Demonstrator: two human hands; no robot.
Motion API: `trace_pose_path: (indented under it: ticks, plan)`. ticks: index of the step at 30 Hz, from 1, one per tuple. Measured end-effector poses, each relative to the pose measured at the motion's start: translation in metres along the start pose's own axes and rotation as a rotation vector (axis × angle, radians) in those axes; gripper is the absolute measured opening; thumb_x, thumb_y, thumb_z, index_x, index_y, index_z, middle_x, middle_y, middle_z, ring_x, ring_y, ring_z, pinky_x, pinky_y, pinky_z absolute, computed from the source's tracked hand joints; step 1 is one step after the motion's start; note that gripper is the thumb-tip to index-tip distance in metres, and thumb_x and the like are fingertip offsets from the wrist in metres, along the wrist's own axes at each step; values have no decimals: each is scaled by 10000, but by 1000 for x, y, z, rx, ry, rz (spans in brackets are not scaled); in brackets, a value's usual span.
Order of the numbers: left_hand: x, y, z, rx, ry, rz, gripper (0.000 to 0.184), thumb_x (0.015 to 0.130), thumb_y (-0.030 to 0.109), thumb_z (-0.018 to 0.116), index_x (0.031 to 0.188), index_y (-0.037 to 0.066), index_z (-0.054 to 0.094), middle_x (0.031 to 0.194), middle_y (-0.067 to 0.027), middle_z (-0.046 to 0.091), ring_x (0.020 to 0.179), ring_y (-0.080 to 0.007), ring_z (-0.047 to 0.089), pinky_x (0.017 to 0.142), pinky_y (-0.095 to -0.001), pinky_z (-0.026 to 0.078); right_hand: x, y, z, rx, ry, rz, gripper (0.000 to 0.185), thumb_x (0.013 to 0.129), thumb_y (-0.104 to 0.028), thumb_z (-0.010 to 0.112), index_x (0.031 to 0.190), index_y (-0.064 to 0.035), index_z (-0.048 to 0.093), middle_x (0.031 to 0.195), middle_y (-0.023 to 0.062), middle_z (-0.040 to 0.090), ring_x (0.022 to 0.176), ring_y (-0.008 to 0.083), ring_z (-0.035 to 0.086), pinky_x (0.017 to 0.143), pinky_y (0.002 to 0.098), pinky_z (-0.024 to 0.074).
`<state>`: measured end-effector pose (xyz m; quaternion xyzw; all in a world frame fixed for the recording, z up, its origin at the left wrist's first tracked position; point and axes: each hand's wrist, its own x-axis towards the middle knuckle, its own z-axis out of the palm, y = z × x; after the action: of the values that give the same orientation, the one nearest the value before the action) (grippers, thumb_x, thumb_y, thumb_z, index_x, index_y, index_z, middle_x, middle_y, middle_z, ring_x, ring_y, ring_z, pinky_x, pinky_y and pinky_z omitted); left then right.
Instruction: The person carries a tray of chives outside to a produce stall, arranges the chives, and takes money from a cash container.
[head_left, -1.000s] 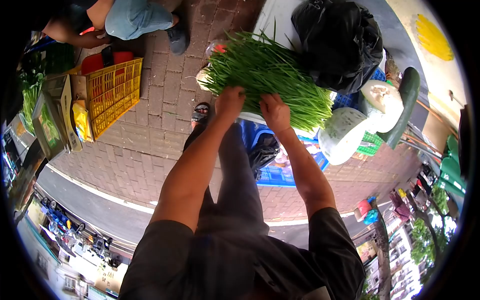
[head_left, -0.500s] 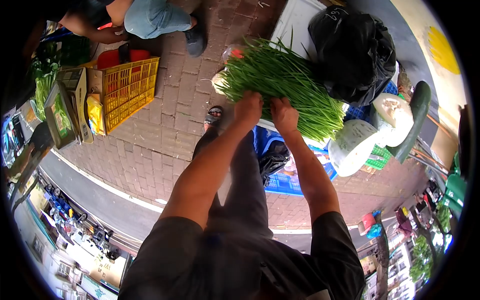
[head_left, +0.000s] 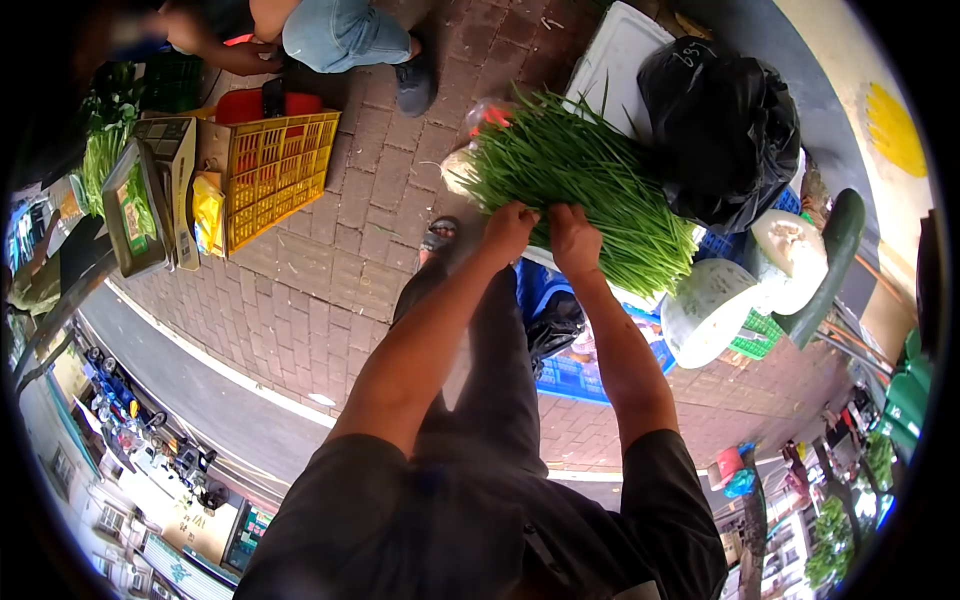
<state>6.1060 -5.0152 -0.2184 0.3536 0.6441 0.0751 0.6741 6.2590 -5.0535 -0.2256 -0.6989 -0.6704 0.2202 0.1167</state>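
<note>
Brick pavement [head_left: 380, 170], heaped, slender, green leaves [head_left: 590, 185]

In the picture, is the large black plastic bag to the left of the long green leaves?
No, the large black plastic bag is at the upper right of the long green leaves.

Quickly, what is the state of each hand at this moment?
Left hand: curled at the near edge of the green leaves; grip cannot be told.
Right hand: curled there too; grip cannot be told.
</note>
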Motion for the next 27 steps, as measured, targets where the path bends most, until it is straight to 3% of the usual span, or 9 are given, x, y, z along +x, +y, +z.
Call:
trace_pose_path:
  ticks: [3,6,8,10,12,16,22,25,27]
  plan:
    - [18,-32,3,82,68,143,295,895,290,633,943,0,596,860,-244,641,827,-409,637,703,-484,490,3,-4,-2,7,-12,11,44,896,-177,553,880,-143,576,834,142,592,655,403,616,541,517,480]
    - [27,-42,1,131,120,101,292,903,288,626,974,6,604,859,-224,650,803,-410,634,703,-465,497,0,10,7,-127,-69,35,57,898,-176,599,941,-142,615,855,140,625,678,399,624,553,485,493]
    - [31,-46,-10,248,126,264,288,902,280,634,985,5,608,852,-187,663,754,-356,645,665,-426,509,-3,15,2,-49,-25,43,98,892,-175,606,979,-134,626,862,145,638,693,397,629,569,481,499]
    - [30,-44,-23,66,128,260,256,903,237,634,980,-6,606,824,-151,653,684,-282,631,600,-377,509,-3,10,-4,8,11,38,144,883,-179,613,1019,-138,634,869,144,645,704,390,635,587,479,506]
    - [8,-9,-39,-412,118,70,195,906,159,626,959,-27,600,776,-115,620,593,-186,594,508,-318,496,3,-13,-20,41,31,23,194,872,-190,618,1062,-155,636,876,137,647,713,380,641,605,479,514]
    - [0,-14,-68,-513,207,24,130,909,108,588,982,0,582,769,-73,619,547,-114,546,458,-258,435,26,-44,-18,137,68,37,173,874,-173,627,1035,-128,671,877,141,658,732,384,642,623,470,515]
    - [1,-22,-82,-500,198,77,144,933,150,583,1003,25,587,729,-31,604,503,-88,518,412,-228,350,73,-55,32,-76,-6,75,98,860,-182,627,934,-125,656,875,135,650,701,373,643,602,469,519]
    - [3,-9,-87,-452,192,56,167,942,152,576,1047,22,591,738,-31,601,527,-92,530,430,-241,387,75,-55,39,-116,-24,116,70,859,-178,621,898,-123,637,855,134,638,679,372,638,582,469,517]
    - [12,-8,-88,-608,124,38,189,944,155,577,1077,21,593,747,-33,598,545,-97,537,453,-248,419,71,-56,34,-59,25,99,66,857,-179,622,893,-124,630,862,134,630,666,375,634,573,471,515]
